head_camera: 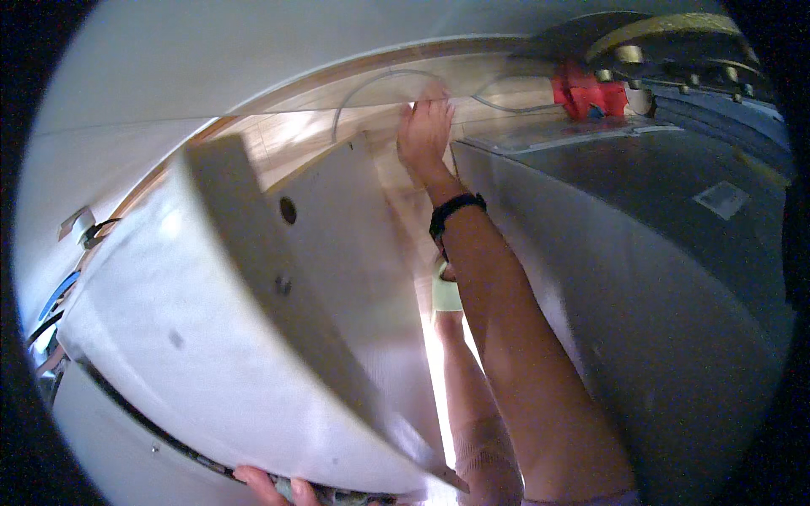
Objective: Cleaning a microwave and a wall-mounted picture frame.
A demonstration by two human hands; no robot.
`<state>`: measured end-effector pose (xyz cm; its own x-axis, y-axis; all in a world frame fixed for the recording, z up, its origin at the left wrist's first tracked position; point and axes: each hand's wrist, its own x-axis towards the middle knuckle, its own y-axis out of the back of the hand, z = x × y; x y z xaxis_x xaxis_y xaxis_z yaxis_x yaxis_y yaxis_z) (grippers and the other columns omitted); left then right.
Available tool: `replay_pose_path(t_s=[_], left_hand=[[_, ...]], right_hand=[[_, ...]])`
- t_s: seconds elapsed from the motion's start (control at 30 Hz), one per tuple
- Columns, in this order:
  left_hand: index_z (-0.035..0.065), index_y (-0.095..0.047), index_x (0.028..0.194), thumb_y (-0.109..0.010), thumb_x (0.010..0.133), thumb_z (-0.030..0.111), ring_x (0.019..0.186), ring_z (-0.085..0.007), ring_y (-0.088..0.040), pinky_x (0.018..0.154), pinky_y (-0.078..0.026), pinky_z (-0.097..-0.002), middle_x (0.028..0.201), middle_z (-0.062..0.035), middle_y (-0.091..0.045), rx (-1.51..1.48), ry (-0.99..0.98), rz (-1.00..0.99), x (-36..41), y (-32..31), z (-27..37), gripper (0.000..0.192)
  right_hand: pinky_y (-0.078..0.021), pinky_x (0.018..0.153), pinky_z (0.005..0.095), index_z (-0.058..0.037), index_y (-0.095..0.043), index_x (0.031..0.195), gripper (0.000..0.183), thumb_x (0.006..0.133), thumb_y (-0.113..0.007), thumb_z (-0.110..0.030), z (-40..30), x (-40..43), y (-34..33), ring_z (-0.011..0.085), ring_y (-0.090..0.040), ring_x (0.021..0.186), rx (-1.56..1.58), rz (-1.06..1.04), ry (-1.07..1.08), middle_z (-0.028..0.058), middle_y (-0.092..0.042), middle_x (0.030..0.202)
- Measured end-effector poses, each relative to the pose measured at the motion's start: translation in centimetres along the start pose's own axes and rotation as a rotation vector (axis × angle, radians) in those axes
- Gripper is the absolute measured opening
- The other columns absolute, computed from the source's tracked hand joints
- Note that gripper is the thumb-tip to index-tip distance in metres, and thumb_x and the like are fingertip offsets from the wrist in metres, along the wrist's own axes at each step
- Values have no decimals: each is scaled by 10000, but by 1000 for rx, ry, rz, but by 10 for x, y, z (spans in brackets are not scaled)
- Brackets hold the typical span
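Note:
My right arm, with a black band on its wrist [457,212], reaches down between a white furniture piece [209,329] and a dark cabinet [557,253]. At the far end of the gap, my right hand [429,129] is close to the floor and wall, its fingertips blurred. A thin grey cable [380,74] passes by those fingers; whether they hold it cannot be told. At the bottom edge, fingers of my left hand [278,488] lie against the near edge of the white piece, beside a greyish-green material. The rest of that hand is out of view.
A beige side panel [335,253] has a round hole. Below my arm, a leg [459,379] ends at a pale green item [446,296]. A plug sits in a wall socket [82,228]. Something red [588,95] and round brass-coloured knobs [629,55] are beyond the cabinet.

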<state>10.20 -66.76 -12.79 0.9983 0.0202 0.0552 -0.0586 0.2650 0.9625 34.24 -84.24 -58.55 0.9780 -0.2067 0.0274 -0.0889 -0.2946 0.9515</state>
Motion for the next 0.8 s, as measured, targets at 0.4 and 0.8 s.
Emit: replay_pose_path(t_s=[0.4,0.8], left_hand=[[6,-556,1383,-477,945,524,1451,-474,-324,1179,-149,-670,1510,-314,-410,-213,105,-110,-10,2,12,683],[133,-491,1475,-663,862,375,1468,-405,-323,1184,-175,-645,1591,-189,-362,-226,54,-3,-6,22,6,682]], right_hand=[[-546,779,295,-28,-732,1005,104,933,-706,-98,91,-209,139,164,-664,865,1102,142,-466,67,-706,980],[-526,740,210,-1,-672,987,104,901,-729,13,-94,-211,480,68,-654,806,1132,97,-516,42,-728,910]])
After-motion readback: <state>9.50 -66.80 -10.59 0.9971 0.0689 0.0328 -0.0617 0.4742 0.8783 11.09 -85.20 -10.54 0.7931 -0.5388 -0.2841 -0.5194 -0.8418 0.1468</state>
